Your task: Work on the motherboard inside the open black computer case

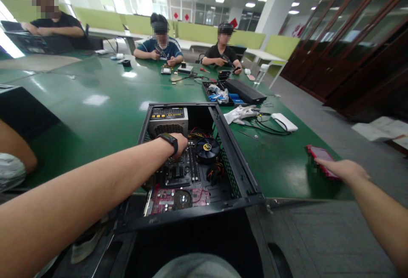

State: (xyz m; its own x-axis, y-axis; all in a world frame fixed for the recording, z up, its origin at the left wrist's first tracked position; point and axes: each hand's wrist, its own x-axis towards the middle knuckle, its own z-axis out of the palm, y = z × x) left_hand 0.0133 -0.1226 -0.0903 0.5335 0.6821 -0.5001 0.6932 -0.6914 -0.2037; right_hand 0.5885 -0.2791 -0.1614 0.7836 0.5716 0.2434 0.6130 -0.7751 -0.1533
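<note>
An open black computer case [245, 180] lies in front of me at the table edge. My left hand [180, 144], with a black band on its wrist, reaches inside, over the motherboard [174, 171]. Its fingers curl downward beside the memory slots, their tips hidden. Around it are the power supply [168, 123], a black cooler fan [207, 148] and a red graphics card [183, 199]. Far to the right, my right hand [347, 169] grips a phone [323, 161] in a red case, thumb across its top and the other fingers hidden.
White gloves [240, 114], a black cable and a white box-like item [284, 122] lie right of the case. Behind stands an open tray [219, 93] with blue-and-white gloves. Several people sit around the green table [111, 93]. Another black case [25, 110] stands at left, near someone's arm.
</note>
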